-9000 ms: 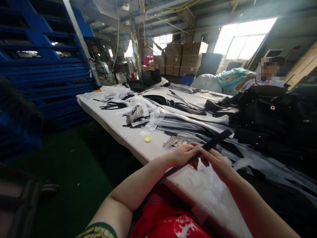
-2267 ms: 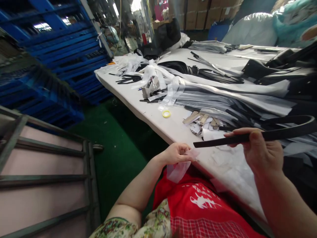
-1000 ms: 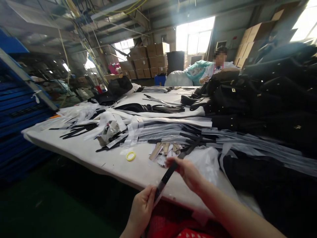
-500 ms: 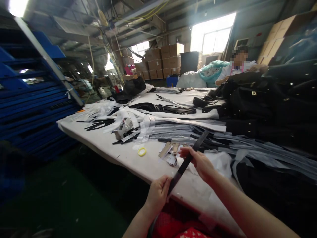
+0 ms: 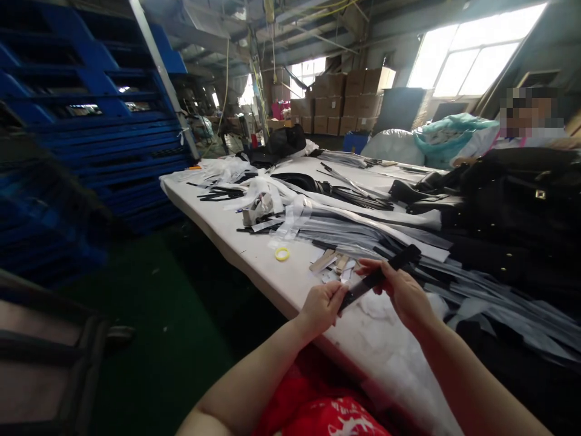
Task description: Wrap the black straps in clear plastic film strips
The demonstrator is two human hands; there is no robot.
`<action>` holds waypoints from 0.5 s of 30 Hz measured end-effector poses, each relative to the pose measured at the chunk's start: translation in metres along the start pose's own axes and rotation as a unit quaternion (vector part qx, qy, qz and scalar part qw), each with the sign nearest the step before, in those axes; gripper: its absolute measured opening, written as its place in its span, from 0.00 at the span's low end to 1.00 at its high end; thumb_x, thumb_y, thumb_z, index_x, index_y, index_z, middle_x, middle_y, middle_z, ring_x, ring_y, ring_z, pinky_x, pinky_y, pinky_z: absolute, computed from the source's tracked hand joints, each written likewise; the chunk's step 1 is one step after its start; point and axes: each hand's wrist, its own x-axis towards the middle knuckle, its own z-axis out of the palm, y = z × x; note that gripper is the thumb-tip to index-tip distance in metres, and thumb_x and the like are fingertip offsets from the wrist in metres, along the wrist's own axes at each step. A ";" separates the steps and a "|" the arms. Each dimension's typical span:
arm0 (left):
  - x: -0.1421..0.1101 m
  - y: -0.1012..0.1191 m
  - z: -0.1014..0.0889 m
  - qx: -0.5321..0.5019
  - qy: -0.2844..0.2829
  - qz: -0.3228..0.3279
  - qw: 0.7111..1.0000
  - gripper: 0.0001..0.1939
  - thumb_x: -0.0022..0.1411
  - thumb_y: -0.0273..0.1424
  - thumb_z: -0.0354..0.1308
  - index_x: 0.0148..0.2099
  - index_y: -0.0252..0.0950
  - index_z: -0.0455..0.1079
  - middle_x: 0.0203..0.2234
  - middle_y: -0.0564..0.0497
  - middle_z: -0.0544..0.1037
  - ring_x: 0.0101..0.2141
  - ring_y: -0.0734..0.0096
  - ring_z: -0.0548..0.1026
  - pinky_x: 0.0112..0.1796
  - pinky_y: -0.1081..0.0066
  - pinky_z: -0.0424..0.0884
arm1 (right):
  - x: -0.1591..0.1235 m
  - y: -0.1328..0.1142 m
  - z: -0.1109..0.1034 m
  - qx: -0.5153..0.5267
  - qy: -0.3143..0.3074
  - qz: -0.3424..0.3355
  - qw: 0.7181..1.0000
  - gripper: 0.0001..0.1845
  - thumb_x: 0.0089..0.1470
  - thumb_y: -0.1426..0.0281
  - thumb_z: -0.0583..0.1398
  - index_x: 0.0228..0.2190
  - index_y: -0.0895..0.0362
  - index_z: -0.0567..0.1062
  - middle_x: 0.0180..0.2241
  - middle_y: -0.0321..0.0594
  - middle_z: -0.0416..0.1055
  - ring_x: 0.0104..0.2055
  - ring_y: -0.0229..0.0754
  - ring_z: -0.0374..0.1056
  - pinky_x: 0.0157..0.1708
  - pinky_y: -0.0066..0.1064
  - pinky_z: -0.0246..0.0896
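A flat black strip [image 5: 365,287] slants up to the right above the near edge of the table [image 5: 267,275]. My left hand [image 5: 321,306] pinches its lower end between thumb and fingers. Farther along, my right hand [image 5: 399,290] grips the strip, and the strip's far end sticks out beyond it. Beneath the hands lie scraps of brown card [image 5: 323,260] and crumpled white sheeting [image 5: 385,327]. A yellow ring [image 5: 282,254], like a tape roll, rests to the left of them.
Long strips with pale film [image 5: 345,229] cover the table's middle. Black bags [image 5: 512,188] are heaped at the right, with a person [image 5: 529,121] behind them. Blue pallets [image 5: 104,139] stand on the left, cartons [image 5: 329,97] at the back. A framed stand [image 5: 40,357] is at lower left.
My view has swung left, so the scene sits farther right. The black strip is held flatter, its far end tipped lower and rightward. Both hands keep hold of it.
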 end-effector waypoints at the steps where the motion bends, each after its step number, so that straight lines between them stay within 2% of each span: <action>1: 0.002 0.002 0.001 -0.006 -0.002 0.002 1.000 0.24 0.68 0.50 0.45 0.30 0.37 0.66 0.13 0.59 0.65 0.12 0.79 0.64 0.14 0.78 0.56 | -0.002 0.001 0.003 0.006 -0.010 0.013 1.000 0.28 0.55 0.48 0.61 0.44 0.59 0.81 0.39 0.47 0.78 0.24 0.35 0.63 0.22 0.29 0.55; 4: 0.007 0.004 0.004 -0.020 -0.006 0.011 1.000 0.25 0.68 0.51 0.45 0.31 0.37 0.67 0.14 0.59 0.66 0.12 0.79 0.64 0.14 0.79 0.57 | -0.007 0.005 0.006 0.028 -0.034 0.057 0.997 0.32 0.53 0.47 0.62 0.47 0.59 0.79 0.36 0.46 0.77 0.16 0.31 0.58 0.15 0.28 0.49; 6: 0.009 0.004 0.007 -0.026 -0.009 0.010 1.000 0.25 0.68 0.51 0.45 0.31 0.36 0.68 0.14 0.59 0.66 0.12 0.79 0.64 0.14 0.79 0.56 | -0.008 0.008 0.006 0.050 -0.044 0.081 0.994 0.32 0.53 0.47 0.62 0.48 0.59 0.77 0.34 0.44 0.77 0.15 0.32 0.60 0.14 0.27 0.50; 9: 0.010 0.004 0.011 -0.062 -0.032 0.002 0.998 0.25 0.66 0.52 0.47 0.33 0.35 0.68 0.16 0.57 0.68 0.13 0.79 0.65 0.15 0.79 0.58 | -0.010 0.010 0.007 0.103 -0.041 0.094 0.989 0.28 0.53 0.48 0.63 0.44 0.58 0.78 0.33 0.43 0.77 0.16 0.34 0.64 0.15 0.27 0.54; 12: 0.004 0.002 0.012 -0.117 -0.116 -0.016 0.986 0.23 0.58 0.50 0.60 0.38 0.34 0.68 0.21 0.55 0.72 0.19 0.76 0.70 0.21 0.78 0.65 | -0.013 -0.004 0.002 0.128 0.008 0.061 0.990 0.24 0.52 0.49 0.63 0.37 0.58 0.78 0.31 0.43 0.77 0.14 0.32 0.61 0.14 0.27 0.53; 15: -0.008 -0.007 0.004 -0.102 -0.239 -0.056 0.964 0.21 0.51 0.44 0.69 0.38 0.33 0.69 0.24 0.54 0.73 0.24 0.75 0.71 0.26 0.77 0.66 | -0.028 -0.043 -0.031 0.121 0.119 -0.011 0.985 0.23 0.50 0.48 0.63 0.32 0.57 0.78 0.26 0.41 0.76 0.11 0.30 0.54 0.11 0.26 0.43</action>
